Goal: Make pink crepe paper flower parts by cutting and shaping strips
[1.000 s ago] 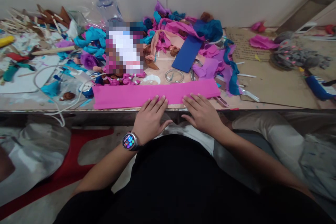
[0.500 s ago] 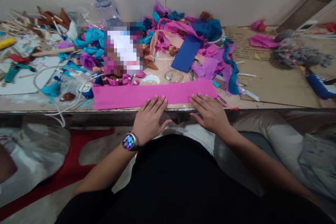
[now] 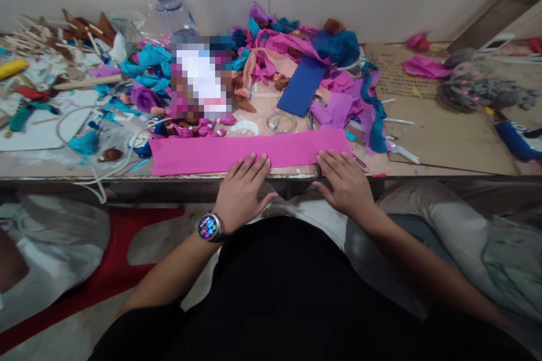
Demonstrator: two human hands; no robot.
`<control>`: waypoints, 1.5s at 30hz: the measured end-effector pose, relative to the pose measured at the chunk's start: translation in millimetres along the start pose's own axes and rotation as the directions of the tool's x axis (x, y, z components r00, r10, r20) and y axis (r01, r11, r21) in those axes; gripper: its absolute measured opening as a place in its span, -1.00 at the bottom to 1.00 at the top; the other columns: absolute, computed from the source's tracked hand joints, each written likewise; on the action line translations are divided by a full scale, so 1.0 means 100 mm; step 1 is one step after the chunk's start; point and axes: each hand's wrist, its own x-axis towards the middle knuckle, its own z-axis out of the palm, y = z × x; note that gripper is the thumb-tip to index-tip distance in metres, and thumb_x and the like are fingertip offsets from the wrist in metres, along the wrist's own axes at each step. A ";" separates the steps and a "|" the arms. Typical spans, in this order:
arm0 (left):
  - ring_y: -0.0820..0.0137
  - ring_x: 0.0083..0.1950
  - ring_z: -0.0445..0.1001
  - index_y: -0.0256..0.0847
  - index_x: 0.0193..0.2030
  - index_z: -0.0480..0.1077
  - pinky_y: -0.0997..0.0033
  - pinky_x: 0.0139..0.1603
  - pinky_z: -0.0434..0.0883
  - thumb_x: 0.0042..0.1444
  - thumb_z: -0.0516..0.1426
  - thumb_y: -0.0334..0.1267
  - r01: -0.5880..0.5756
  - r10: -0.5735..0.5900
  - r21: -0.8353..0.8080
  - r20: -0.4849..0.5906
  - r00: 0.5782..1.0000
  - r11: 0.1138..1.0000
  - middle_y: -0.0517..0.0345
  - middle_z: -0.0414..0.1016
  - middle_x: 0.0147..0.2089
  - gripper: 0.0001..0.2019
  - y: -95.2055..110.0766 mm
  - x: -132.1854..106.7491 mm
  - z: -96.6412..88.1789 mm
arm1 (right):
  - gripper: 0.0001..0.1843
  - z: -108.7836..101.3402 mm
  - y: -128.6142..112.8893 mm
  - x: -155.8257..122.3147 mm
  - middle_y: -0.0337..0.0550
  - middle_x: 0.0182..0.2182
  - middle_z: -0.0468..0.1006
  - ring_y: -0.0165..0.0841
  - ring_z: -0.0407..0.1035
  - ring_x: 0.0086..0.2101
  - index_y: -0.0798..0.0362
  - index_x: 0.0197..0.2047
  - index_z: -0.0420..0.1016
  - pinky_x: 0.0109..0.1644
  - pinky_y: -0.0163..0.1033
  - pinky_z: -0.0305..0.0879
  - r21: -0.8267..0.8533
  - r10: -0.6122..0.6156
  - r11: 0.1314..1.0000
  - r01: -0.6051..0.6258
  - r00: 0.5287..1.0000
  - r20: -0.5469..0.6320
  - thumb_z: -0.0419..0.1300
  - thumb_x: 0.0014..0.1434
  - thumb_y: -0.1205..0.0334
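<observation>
Spread flat just behind the table edge [image 3: 63, 177] and running along it: a pink paper strip [image 3: 199, 155]. Pressed on its near border with the left hand [image 3: 241, 192], palm hanging over the table edge, fingers straight and close together, gripping nothing; watch [image 3: 208, 227] worn on that wrist. Pressed likewise farther right along the table edge with the right hand [image 3: 345, 183], fingers slightly fanned, flat and empty, by the strip's right end. Seen farther back from the table edge: a wire ring [image 3: 280, 122], then a blue sheet [image 3: 302, 86].
</observation>
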 end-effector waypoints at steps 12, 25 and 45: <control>-0.01 0.66 0.12 -0.19 0.64 0.09 -0.14 0.63 0.12 0.41 0.11 0.12 0.002 -0.002 0.008 -0.002 1.000 1.000 -0.08 0.18 0.62 -0.23 -0.01 0.00 0.00 | -0.29 0.00 0.00 -0.03 0.12 0.42 0.42 0.06 0.32 0.40 0.22 0.50 0.35 0.55 0.19 0.14 -0.021 0.030 0.999 -0.030 1.000 -0.003 0.13 0.50 -0.08; -0.01 0.66 0.10 -0.19 0.62 0.13 -0.13 0.63 0.14 0.42 0.10 0.13 0.003 -0.003 0.009 -0.007 1.000 1.000 -0.05 0.19 0.62 -0.24 0.00 0.00 0.00 | -0.33 -0.04 0.17 -0.17 0.03 0.40 0.46 0.06 0.21 0.46 0.09 0.53 0.34 0.55 0.23 0.11 -0.049 0.070 0.996 -0.073 0.996 -0.062 0.17 0.47 -0.02; -0.04 0.57 0.29 -0.11 0.58 0.20 -0.13 0.52 0.25 0.40 0.17 0.02 0.135 -0.122 0.099 -0.126 0.984 0.986 -0.08 0.33 0.55 -0.32 -0.58 -0.48 -0.13 | -0.43 -0.10 0.36 -0.30 -0.05 0.32 0.57 0.15 0.22 0.44 0.05 0.41 0.49 0.48 0.28 0.18 -0.075 0.094 0.992 -0.106 0.984 -0.154 0.23 0.45 -0.02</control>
